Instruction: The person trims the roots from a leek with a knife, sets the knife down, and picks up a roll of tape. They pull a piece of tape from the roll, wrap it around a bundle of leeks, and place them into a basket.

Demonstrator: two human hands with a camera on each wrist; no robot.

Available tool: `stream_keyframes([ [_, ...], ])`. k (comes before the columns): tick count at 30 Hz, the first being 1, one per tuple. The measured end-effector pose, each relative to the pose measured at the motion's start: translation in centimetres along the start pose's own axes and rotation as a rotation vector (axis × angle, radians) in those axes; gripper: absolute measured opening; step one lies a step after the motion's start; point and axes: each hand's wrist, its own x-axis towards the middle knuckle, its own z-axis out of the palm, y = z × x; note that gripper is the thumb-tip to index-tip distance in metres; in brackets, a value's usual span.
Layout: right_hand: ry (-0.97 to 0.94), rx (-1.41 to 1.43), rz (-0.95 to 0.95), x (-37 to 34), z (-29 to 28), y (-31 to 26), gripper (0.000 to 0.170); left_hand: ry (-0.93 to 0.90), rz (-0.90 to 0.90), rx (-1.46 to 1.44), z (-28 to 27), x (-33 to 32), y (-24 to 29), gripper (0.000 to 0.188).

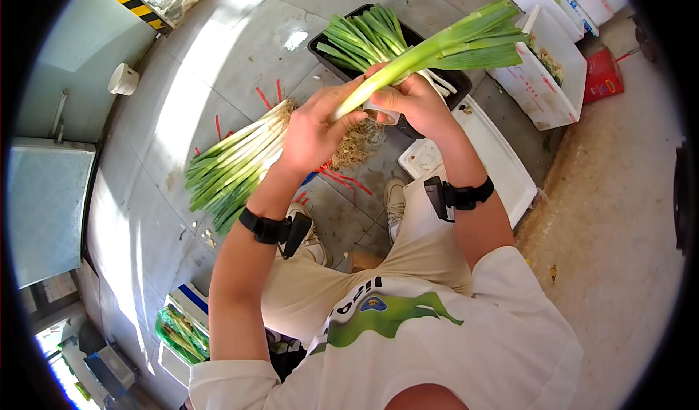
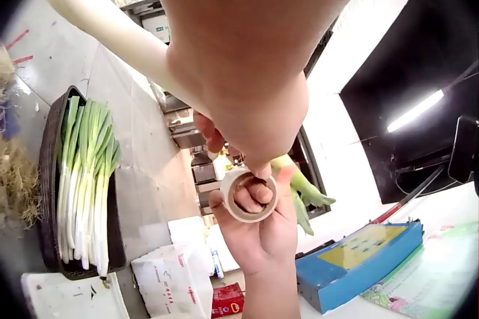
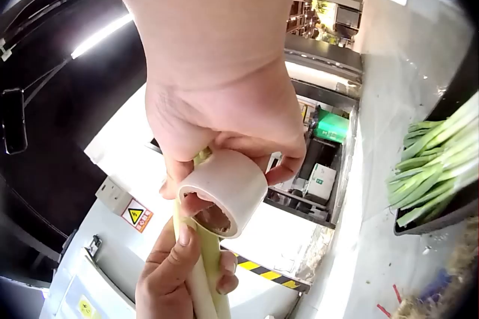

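Note:
My left hand (image 1: 314, 132) grips large scallions (image 1: 437, 46) by their white stalks, just in front of my chest. Their green leaves point away to the upper right. In my right hand (image 1: 426, 108) is a roll of clear tape (image 1: 384, 114), with fingertips visible through its core in the left wrist view. The roll (image 3: 223, 193) lies right against the stalks in the right wrist view. There, the left thumb and fingers (image 3: 176, 270) wrap the stalks just below it.
More scallions (image 1: 240, 155) lie on the floor at left, near red strips (image 1: 349, 182). A black crate (image 1: 462, 82) ahead holds others. White foam boxes (image 1: 542, 97) and a red packet (image 1: 603, 76) stand at right. A white foam lid (image 1: 510, 166) lies by my right leg.

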Motion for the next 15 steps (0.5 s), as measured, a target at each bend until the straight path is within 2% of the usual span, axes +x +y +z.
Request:
stream_keyframes([
  [1, -0.005, -0.003, -0.001, -0.1, 0.1, 0.1, 0.037, 0.006, 0.001, 0.001, 0.1, -0.2, -0.3, 0.048],
  [3, -0.038, -0.022, 0.057, -0.2, -0.1, 0.0, 0.039, 0.013, -0.059, -0.195, 0.4, -0.5, -0.8, 0.043],
  [7, -0.041, -0.038, 0.078, -0.3, 0.3, -0.5, 0.042, 0.008, -0.125, -0.299, 0.2, -0.8, -0.8, 0.041],
  [9, -0.108, -0.101, 0.072, -0.4, -0.1, -0.6, 0.047, -0.02, -0.232, -0.373, -0.1, -0.9, -0.7, 0.04],
  [13, -0.199, -0.167, 0.083, 0.1, -1.1, -1.3, 0.053, -0.023, -0.275, -0.536, -0.4, -0.8, -1.4, 0.04],
  [15, -0.222, -0.298, 0.049, 0.5, -1.5, -1.7, 0.058, -0.018, -0.301, -0.638, -0.5, -0.4, -1.7, 0.041],
])
